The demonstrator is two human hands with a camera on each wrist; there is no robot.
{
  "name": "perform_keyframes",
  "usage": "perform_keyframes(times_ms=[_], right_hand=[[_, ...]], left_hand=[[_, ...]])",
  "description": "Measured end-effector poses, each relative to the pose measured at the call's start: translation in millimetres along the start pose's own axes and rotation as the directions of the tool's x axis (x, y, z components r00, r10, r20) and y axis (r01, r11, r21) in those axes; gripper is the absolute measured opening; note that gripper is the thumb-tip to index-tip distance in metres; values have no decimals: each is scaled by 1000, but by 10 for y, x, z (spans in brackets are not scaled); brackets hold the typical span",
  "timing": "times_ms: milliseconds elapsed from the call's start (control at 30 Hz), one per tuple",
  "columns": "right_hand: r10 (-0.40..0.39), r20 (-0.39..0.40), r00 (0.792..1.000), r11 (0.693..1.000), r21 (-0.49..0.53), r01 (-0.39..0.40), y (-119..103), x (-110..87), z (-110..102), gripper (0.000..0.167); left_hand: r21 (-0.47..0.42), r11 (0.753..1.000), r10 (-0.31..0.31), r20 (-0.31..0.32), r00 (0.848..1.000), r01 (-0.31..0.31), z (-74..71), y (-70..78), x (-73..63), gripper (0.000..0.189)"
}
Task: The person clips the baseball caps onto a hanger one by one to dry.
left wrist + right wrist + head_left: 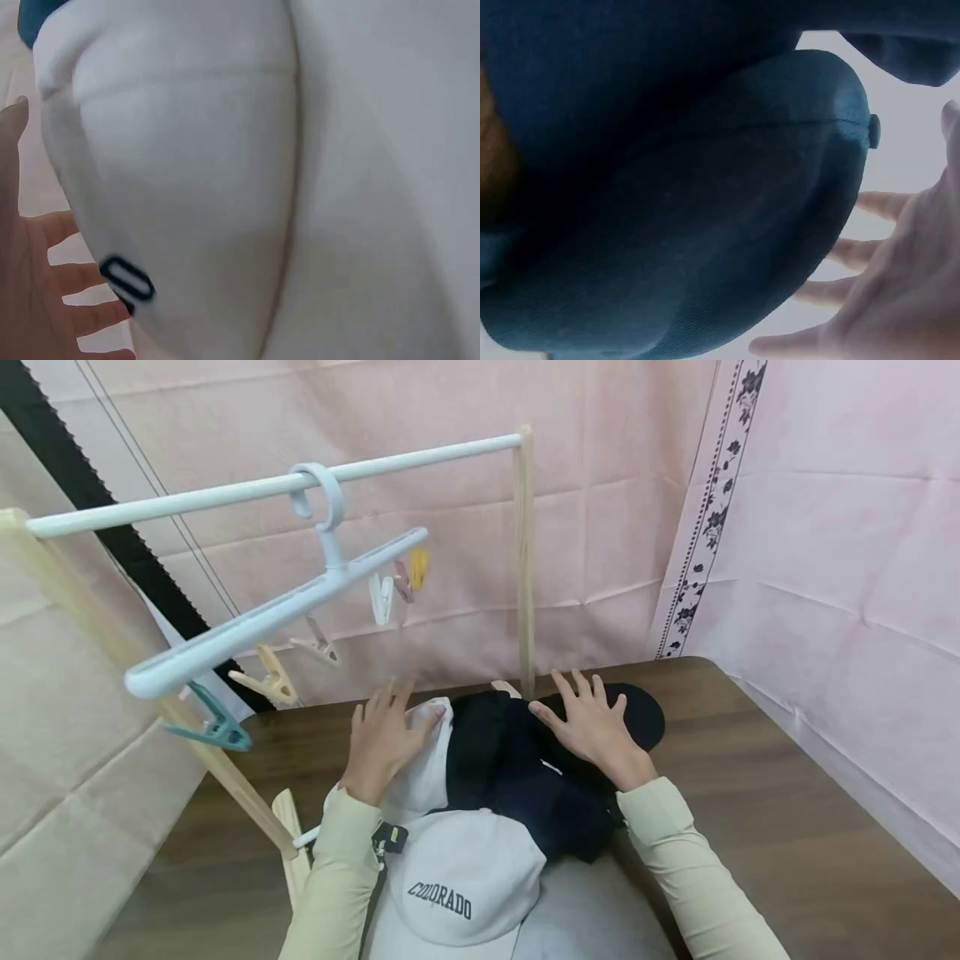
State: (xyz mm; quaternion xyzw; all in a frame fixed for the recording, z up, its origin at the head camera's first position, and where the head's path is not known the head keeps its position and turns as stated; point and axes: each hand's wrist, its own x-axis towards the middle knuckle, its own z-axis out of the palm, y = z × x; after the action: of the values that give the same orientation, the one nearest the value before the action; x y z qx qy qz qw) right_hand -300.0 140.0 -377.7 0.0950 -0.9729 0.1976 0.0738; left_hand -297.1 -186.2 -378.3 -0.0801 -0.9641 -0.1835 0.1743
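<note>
My left hand (384, 739) rests at the left side of a pile of caps, its fingers extended and its thumb over a white cap (427, 781). The left wrist view shows spread fingers beside white cap fabric (187, 180) with a dark letter. Fingers spread, my right hand (596, 727) lies over the pile's right side, at a black cap brim (641, 714). Dark blue cap fabric (742, 202) fills much of the right wrist view. Between the hands are a black cap (476, 743) and a navy cap (551, 802). Nearest me lies a white COLORADO cap (468, 868).
A rack with a pale blue bar (210, 493) and wooden posts (525, 560) stands on the brown table (757, 810). From the bar hangs a light blue hanger (270, 614) with several clips, including a teal clip (213, 722) and a yellow clip (418, 567).
</note>
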Motion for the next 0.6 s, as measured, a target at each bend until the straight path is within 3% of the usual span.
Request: perform_keyframes(times_ms=[200,367,433,533,600], right_hand=[[-51,-66,997,998,18,52,-52,14,-23,88],[-76,-97,992,995,61,82,-82,-17,-53,73],[-75,-104,992,993,81,84,-87,-35,-63,67],[-77,-99,992,990,110,88,-115,-53,-66,62],[-81,-97,992,988,126,93,-136,-48,-60,60]], left_hand=[[-129,991,-40,-98,994,27,-71,-102,13,83],[-274,958,-120,-123,985,83,-150,-166,-20,78],[-323,944,-119,-159,980,62,-195,-183,-17,73],[-412,911,-110,-258,960,-6,-303,-201,-9,66],[-494,868,-124,-305,944,-46,-405,-190,-16,64]])
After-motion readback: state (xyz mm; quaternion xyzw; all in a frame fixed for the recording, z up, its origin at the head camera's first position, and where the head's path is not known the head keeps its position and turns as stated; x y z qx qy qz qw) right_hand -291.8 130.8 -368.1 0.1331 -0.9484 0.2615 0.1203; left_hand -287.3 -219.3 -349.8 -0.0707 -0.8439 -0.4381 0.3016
